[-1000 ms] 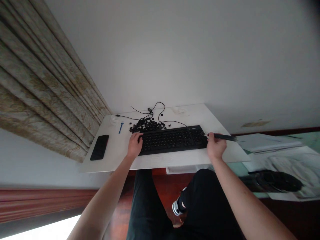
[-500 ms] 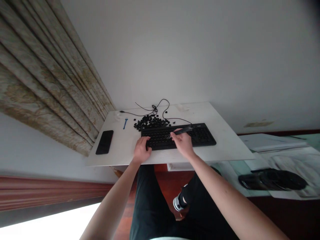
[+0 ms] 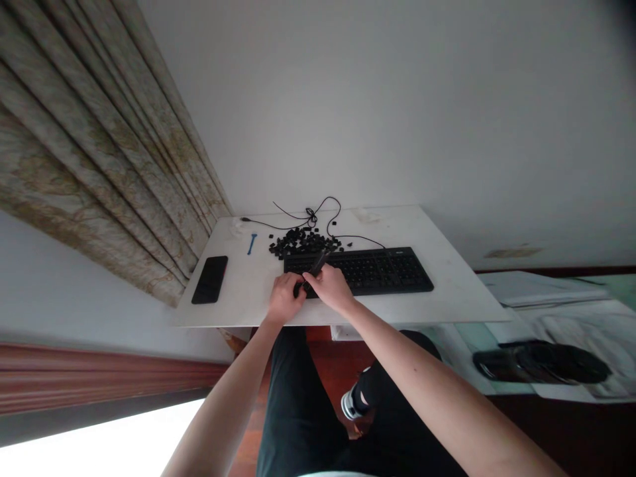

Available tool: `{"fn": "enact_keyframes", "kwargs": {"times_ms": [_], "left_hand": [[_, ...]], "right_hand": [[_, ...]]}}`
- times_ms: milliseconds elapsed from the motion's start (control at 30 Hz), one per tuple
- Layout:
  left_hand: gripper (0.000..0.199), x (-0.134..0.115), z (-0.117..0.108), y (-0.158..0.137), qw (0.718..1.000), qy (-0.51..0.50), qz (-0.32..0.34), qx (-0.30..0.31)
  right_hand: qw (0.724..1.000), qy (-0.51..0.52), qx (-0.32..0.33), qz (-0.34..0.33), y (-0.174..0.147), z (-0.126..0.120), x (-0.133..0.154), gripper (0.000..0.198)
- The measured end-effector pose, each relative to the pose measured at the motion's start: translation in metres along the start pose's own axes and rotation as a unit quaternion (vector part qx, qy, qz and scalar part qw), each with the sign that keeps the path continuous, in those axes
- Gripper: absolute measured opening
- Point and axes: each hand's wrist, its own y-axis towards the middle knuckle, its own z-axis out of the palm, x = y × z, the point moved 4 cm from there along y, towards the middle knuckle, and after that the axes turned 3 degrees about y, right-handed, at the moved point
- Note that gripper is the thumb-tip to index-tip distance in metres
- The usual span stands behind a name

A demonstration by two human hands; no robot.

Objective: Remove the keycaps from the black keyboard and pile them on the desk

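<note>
A black keyboard (image 3: 380, 271) lies along the front of the white table, most of its keycaps off. My left hand (image 3: 287, 296) grips its left front corner, fingers bent over the top and thumb at the near edge. My right hand (image 3: 332, 286) holds a slim black keycap puller (image 3: 318, 263) slantwise, its tip down close to my left fingers. The tip itself is mostly hidden between the two hands. Behind the keyboard's left half lies a heap of loose black keycaps (image 3: 303, 241).
A black phone (image 3: 209, 279) lies at the table's left, with a small blue tool (image 3: 252, 244) beyond it. The keyboard's cable (image 3: 311, 215) loops along the back near the wall. A patterned curtain (image 3: 144, 139) hangs at left. A black object (image 3: 541, 362) sits at lower right.
My right hand has moved left along the keyboard with the keycap puller, right up to my left hand. The puller has turned steeper. My left hand stays at the corner.
</note>
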Motion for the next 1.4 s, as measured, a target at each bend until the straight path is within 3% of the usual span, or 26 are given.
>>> {"fn": "enact_keyframes", "kwargs": {"times_ms": [267,633,900,1200,1400], "left_hand": [[0.016,0.006,0.004,0.0,1.0,0.012,-0.014,0.007],[0.021,0.004,0.004,0.0,0.999,-0.033,0.019,0.022],[0.014,0.009,0.008,-0.003,0.996,-0.081,0.038,0.027],[0.011,0.011,0.011,-0.003,0.996,-0.07,0.046,0.035],[0.015,0.011,0.008,-0.004,0.995,-0.091,0.021,0.026]], "right_hand": [[0.999,-0.035,0.015,-0.011,-0.001,0.008,0.004,0.014],[0.99,0.137,0.008,0.028,-0.01,0.018,-0.018,0.003],[0.963,0.268,0.009,-0.012,-0.018,0.027,-0.04,0.016],[0.968,0.213,0.035,-0.125,-0.032,0.023,-0.021,0.016],[0.988,0.147,-0.05,-0.026,-0.027,0.016,-0.014,0.009]]}}
